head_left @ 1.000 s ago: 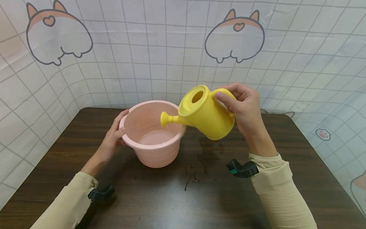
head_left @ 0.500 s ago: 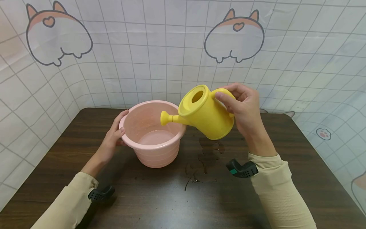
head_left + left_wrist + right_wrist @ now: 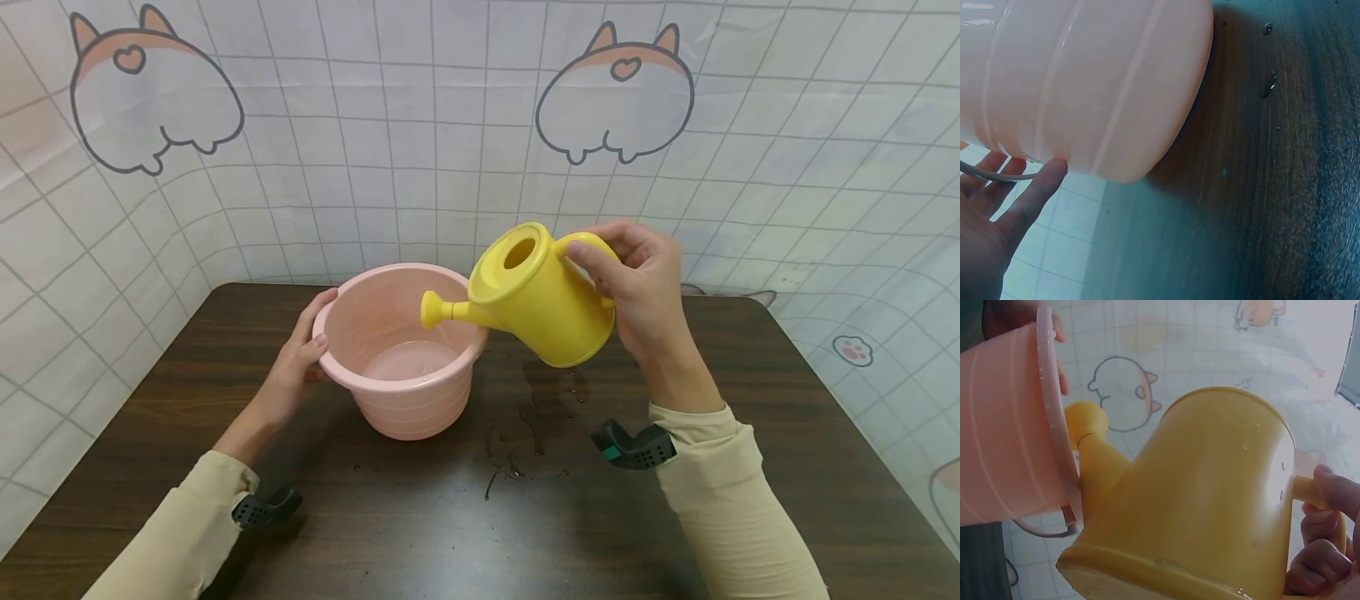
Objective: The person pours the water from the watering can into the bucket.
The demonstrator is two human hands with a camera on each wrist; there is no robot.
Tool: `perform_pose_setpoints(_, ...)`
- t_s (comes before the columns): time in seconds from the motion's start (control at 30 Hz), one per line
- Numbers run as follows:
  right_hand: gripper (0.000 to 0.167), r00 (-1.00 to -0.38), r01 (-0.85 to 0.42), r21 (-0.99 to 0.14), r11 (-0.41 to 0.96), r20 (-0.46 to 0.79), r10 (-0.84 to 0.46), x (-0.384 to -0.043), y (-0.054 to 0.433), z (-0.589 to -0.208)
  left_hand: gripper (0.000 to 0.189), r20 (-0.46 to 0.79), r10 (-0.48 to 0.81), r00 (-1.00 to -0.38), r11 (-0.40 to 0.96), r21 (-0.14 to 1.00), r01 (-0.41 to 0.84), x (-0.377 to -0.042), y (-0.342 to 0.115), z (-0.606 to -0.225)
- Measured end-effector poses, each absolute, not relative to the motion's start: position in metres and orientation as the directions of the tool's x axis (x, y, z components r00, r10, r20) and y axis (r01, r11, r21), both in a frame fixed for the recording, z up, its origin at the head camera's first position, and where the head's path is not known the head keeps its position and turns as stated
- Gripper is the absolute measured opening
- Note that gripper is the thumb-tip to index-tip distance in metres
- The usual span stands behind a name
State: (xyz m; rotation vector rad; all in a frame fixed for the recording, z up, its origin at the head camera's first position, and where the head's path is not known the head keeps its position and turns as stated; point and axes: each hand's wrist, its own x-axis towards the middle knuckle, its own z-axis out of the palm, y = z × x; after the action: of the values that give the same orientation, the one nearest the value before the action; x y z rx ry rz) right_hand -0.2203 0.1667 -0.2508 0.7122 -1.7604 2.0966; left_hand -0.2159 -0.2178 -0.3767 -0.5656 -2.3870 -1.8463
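A pink plastic bucket (image 3: pixel 411 408) with a wide rim stands on the dark wooden table, tilted slightly in the head view. My left hand (image 3: pixel 296 346) grips its left rim, thumb over the edge; in the left wrist view the fingers reach under a thin curved handle (image 3: pixel 997 175) beside the ribbed wall. My right hand (image 3: pixel 641 271) holds a yellow watering can (image 3: pixel 558 312) by its handle, off the table and tipped to the left. The can's spout head (image 3: pixel 432 310) hangs over the bucket's opening. No stream of water shows at the spout.
Puddles and drops of water (image 3: pixel 536 429) lie on the table (image 3: pixel 420 533) to the right of the bucket and below the can. A white gridded cloth (image 3: pixel 360 158) with cartoon animals hangs behind the table and along both sides.
Almost nothing differs. Both hands, the bucket and the watering can hold the same positions, with only a tiny shift of the right forearm.
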Motion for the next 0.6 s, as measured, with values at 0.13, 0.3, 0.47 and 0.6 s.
perform_pose_setpoints(0.13,0.006,-0.826,-0.535,-0.819,-0.208,0.559,-0.074,-0.2193,0.166,-0.2516,0.055,0.272,0.238,-0.933,0.218,0.921,0.324,-0.2166,-0.2184,-0.3778)
perform_pose_setpoints(0.3,0.006,-0.832,-0.527,-0.819,-0.226,0.552,-0.061,-0.2167,0.1649,-0.2512,0.055,0.275,0.239,-0.931,0.203,0.924,0.325,-0.2175,-0.2185,-0.3777)
perform_pose_setpoints(0.47,0.006,-0.83,-0.53,-0.811,-0.249,0.556,-0.044,-0.2144,0.164,-0.2498,0.055,0.273,0.238,-0.932,0.195,0.927,0.322,-0.2175,-0.2182,-0.3781)
perform_pose_setpoints(0.6,0.006,-0.824,-0.537,-0.803,-0.257,0.565,-0.042,-0.2133,0.1639,-0.2495,0.055,0.275,0.241,-0.931,0.196,0.925,0.324,-0.2174,-0.2178,-0.3783)
